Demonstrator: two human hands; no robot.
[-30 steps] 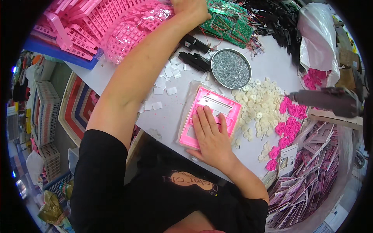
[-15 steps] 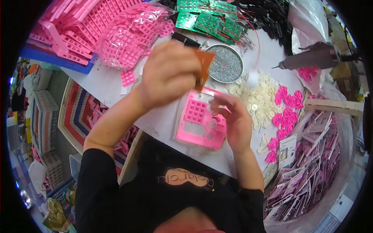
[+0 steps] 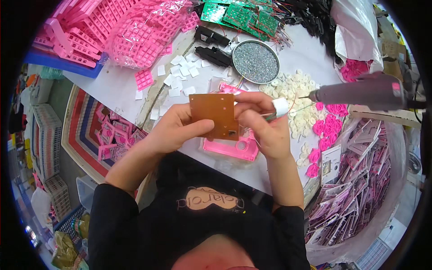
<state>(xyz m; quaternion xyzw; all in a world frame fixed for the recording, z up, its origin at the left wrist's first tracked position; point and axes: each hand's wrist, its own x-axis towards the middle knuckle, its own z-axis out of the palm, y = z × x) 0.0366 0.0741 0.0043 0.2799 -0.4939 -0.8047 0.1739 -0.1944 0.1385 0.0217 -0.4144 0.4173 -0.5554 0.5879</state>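
A brown circuit board (image 3: 209, 108) is held up over the pink plastic housing (image 3: 225, 148), covering much of it. My left hand (image 3: 177, 128) grips the board from its left side, thumb across the face. At the board's right edge are the bent, closed fingers of my right hand (image 3: 265, 128); their tips are partly hidden, and they seem to pinch the edge. Beside the right knuckles is a small white piece (image 3: 280, 106) with thin wires trailing around it. Whether the right fingers also hold wires cannot be made out.
A round tin of screws (image 3: 256, 60) stands beyond the hands, beside black parts (image 3: 213, 56) and white squares (image 3: 184, 69). White discs (image 3: 299, 92) and pink rosettes (image 3: 330, 128) lie rightward, below an electric screwdriver (image 3: 360, 92). Green boards (image 3: 240, 17) and bagged pink keypads (image 3: 146, 33) are farther back.
My left hand has brought the brown board down and turned its flat face up over the housing. My right hand has moved from the housing to the board's edge. The electric screwdriver has shifted.
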